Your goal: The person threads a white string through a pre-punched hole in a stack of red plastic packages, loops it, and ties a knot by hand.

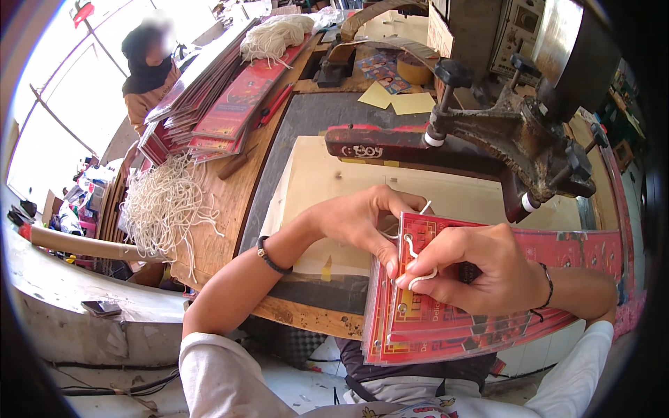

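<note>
A stack of red laminated cards (446, 327) with metal eyelets along the left edge lies over the front edge of the table, in front of me. The fingers of my left hand (359, 223) are closed on the upper left edge of the top card, thumb in front. A white cord (409, 245) runs through eyelets at that edge and loops below my fingertips. My right hand (481, 268) pinches this cord between thumb and forefinger, close to the left thumb. The left hand's fingers behind the card are hidden.
Above the table hangs a dark metal press arm (502, 132) with black knobs. A pile of white cords (171, 205) and stacked red laminated cards (233, 104) lie at the left. Yellow paper pieces (411, 103) lie at the back. A person (150, 76) is at the far left.
</note>
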`<state>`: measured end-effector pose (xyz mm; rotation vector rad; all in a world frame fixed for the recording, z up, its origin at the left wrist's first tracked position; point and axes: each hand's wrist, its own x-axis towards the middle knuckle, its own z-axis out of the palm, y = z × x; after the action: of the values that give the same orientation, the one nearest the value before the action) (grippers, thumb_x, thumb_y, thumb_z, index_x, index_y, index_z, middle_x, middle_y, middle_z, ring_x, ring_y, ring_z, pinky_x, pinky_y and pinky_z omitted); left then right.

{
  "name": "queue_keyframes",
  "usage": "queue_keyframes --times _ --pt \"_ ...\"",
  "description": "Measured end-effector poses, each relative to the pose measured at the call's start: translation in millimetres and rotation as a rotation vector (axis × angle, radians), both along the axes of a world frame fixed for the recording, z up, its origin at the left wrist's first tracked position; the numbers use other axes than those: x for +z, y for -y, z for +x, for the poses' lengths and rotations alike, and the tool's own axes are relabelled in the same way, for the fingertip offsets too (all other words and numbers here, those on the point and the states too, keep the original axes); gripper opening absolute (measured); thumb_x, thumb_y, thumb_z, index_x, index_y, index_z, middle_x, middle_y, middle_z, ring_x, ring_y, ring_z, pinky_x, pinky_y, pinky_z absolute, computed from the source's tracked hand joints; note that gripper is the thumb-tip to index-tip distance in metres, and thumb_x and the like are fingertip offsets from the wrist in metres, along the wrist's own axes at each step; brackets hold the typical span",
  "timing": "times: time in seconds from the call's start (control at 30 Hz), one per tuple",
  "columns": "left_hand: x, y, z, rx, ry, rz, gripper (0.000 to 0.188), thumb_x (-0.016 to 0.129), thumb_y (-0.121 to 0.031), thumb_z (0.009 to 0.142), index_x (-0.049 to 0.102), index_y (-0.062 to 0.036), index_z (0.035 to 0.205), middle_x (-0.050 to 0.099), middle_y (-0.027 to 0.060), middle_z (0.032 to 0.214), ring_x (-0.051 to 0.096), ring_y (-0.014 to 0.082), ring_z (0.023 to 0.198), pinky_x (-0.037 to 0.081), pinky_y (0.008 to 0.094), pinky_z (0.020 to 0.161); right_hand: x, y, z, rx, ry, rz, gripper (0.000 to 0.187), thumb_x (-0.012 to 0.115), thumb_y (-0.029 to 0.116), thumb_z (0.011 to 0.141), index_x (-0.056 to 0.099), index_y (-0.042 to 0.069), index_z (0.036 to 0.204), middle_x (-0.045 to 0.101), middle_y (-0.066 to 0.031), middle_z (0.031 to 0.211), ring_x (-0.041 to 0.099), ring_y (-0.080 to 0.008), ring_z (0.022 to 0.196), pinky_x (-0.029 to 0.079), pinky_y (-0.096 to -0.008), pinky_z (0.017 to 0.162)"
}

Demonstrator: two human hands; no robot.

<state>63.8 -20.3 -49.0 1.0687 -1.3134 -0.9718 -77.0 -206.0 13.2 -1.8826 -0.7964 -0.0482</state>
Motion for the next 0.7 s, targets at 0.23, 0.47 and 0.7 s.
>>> queue_keyframes --times 0.23,0.47,0.7 --pt "-3 -2 1 0.005 0.010 0.009 0.040 0.091 -0.021 0.065 0.072 -0.0015 0.095 0.066 0.0065 0.101 0.060 0.0172 0.098 0.046 0.0334 0.087 0 -1 6 0.090 0.175 -0.038 0.021 0.075 0.001 0.081 0.072 0.006 0.101 0.070 -0.0054 0.090 0.065 -0.0166 0.080 0.055 -0.0276 0.070" --pt "2 -1 -1 -0.008 -0.040 0.036 0.043 0.091 -0.020 0.064 0.071 0.0001 0.097 0.066 0.0063 0.100 0.061 0.0172 0.097 0.047 0.0328 0.087 4 0 8 0.157 0.330 -0.085 0.027 0.081 0.007 0.075 0.074 0.007 0.102 0.068 -0.0030 0.088 0.060 -0.0158 0.080 0.051 -0.0272 0.066" --pt "1 -1 0 -0.012 -0.018 0.019 0.044 0.091 -0.021 0.064 0.071 0.0005 0.097 0.065 0.0065 0.102 0.061 0.0170 0.098 0.047 0.0322 0.087 -7 1 5 0.156 0.248 0.032 0.025 0.085 0.011 0.072 0.074 0.010 0.095 0.070 0.0010 0.085 0.059 -0.0153 0.073 0.050 -0.0272 0.062"
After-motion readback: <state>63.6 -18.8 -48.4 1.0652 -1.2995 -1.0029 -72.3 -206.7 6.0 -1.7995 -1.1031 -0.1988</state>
